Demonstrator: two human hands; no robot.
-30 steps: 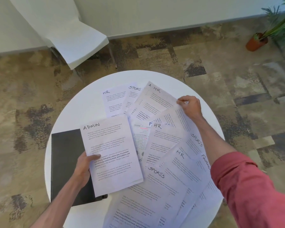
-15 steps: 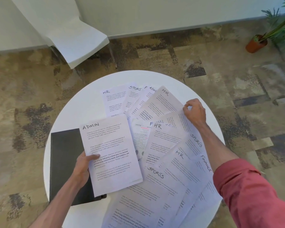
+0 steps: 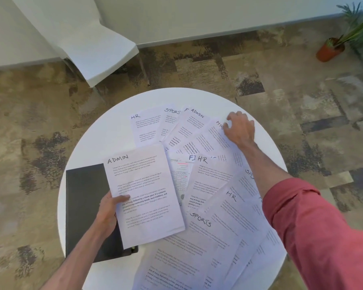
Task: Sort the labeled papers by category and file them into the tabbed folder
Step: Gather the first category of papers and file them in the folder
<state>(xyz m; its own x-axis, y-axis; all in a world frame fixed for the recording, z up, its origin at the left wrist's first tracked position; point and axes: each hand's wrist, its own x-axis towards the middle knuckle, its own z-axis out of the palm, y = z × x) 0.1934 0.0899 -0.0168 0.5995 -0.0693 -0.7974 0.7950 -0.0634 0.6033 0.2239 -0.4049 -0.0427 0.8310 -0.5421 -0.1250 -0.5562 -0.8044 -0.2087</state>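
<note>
Labeled sheets are fanned across the round white table point(image 3: 113, 130). My left hand point(image 3: 108, 210) grips the left edge of a sheet marked ADMIN point(image 3: 147, 197), held over the closed black folder point(image 3: 84, 208). My right hand point(image 3: 239, 128) reaches to the far right of the fan, where its curled fingers pinch the top corner of an HR sheet point(image 3: 210, 141). Just left of that lies a second ADMIN sheet point(image 3: 194, 124), partly covered. Further left are a SPORTS sheet point(image 3: 170, 122) and another HR sheet point(image 3: 144, 128). Nearer me lie overlapping HR point(image 3: 210, 174) and SPORTS point(image 3: 199, 233) sheets.
A white chair point(image 3: 105, 55) stands beyond the table at the back left. A potted plant point(image 3: 331, 51) sits on the patterned carpet at the far right. My red sleeve point(image 3: 314, 237) covers the papers at the right edge.
My right hand moved up and right with the HR sheet's corner, sliding that sheet aside and uncovering the second ADMIN label. My left hand kept its ADMIN sheet still.
</note>
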